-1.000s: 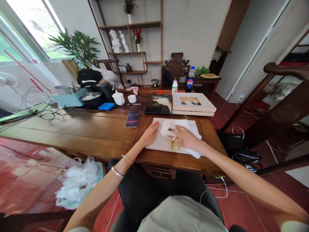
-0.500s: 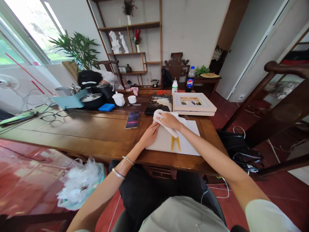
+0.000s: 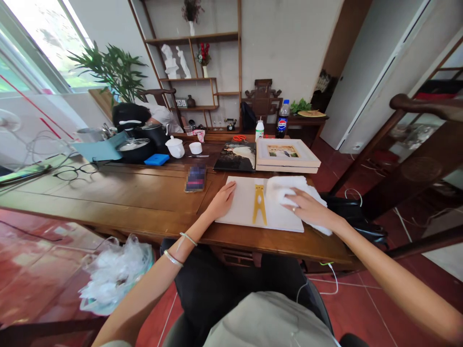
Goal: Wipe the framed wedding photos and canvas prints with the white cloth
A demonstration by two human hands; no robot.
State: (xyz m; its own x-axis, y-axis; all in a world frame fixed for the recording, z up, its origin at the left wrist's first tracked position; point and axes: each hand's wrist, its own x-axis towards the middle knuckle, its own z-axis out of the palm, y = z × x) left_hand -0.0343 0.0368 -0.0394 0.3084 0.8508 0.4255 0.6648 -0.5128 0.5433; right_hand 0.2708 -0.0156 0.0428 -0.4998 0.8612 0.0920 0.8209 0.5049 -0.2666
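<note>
A white board [image 3: 240,207] lies on the table in front of me, with a yellow A-shaped figure [image 3: 259,205] on its middle; I cannot tell if it is loose or part of the surface. Fingers stretched, my left hand [image 3: 222,200] rests flat on the board's left edge. On the right side, my right hand [image 3: 307,207] holds a bunched white towel [image 3: 285,185], which covers the board's right part and hangs past its edge. Some of the right fingertips are sunk in the towel.
Behind the board lie a framed picture [image 3: 289,153] and a dark picture panel [image 3: 233,156]. A phone [image 3: 195,178] is to the left, with a white teapot [image 3: 175,147] and blue box [image 3: 156,159] beyond. A cola bottle [image 3: 282,120] stands at the back. Plastic bags [image 3: 119,274] fill a bin below.
My right hand has swept the towel from the board's upper left to its right side, uncovering the whole yellow figure. My left hand stays at the left edge.
</note>
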